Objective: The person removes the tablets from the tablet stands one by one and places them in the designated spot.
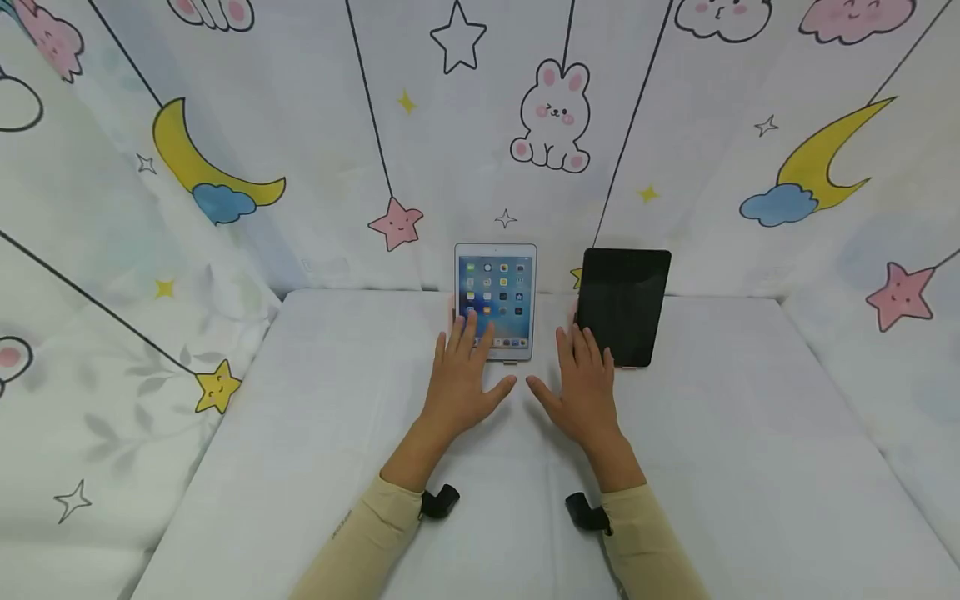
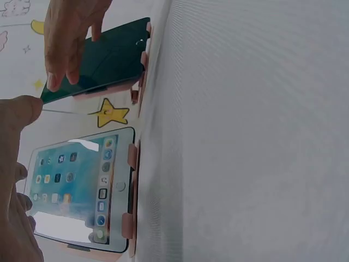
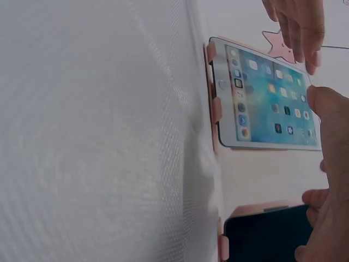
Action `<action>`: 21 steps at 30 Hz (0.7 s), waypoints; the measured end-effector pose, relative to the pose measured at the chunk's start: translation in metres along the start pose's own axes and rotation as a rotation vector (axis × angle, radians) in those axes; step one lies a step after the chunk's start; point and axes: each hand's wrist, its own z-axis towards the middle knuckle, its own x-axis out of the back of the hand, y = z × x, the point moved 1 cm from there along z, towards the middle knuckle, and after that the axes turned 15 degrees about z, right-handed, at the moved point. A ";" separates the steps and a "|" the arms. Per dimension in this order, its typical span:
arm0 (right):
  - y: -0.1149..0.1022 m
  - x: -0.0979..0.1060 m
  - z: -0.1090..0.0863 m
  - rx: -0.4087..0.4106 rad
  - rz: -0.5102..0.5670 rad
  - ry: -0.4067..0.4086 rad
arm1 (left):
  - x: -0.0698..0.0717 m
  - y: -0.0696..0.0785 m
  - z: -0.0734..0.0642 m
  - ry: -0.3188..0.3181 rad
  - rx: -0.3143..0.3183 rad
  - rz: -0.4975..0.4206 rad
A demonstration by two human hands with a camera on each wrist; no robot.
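A white tablet with a lit home screen of app icons stands propped on a pink stand. To its right a black tablet with a dark screen leans on a similar pink stand. My left hand is held before the white tablet, its fingers straight and overlapping the lower screen in the head view. My right hand is spread at the lower left edge of the black tablet. Both thumbs point inward toward each other, apart. Neither hand grips anything.
Both stands rest on a white-covered table near its back edge. Behind hangs a white cloth backdrop printed with moons, stars and a rabbit. A black wrist camera sits at the left sleeve, another camera at the right.
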 end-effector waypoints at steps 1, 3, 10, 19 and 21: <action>0.000 0.000 0.001 0.018 0.024 0.015 | 0.000 -0.001 0.001 0.012 0.002 -0.019; -0.001 0.000 0.003 0.053 0.081 0.049 | 0.000 -0.003 0.002 0.043 0.005 -0.072; -0.006 -0.001 0.008 0.068 0.257 0.134 | 0.004 -0.010 0.006 0.126 0.059 -0.321; -0.011 -0.011 0.025 -0.033 0.487 0.178 | 0.010 -0.023 0.012 0.163 0.184 -0.541; -0.010 -0.014 0.031 -0.052 0.527 0.197 | 0.009 -0.027 0.015 0.168 0.201 -0.563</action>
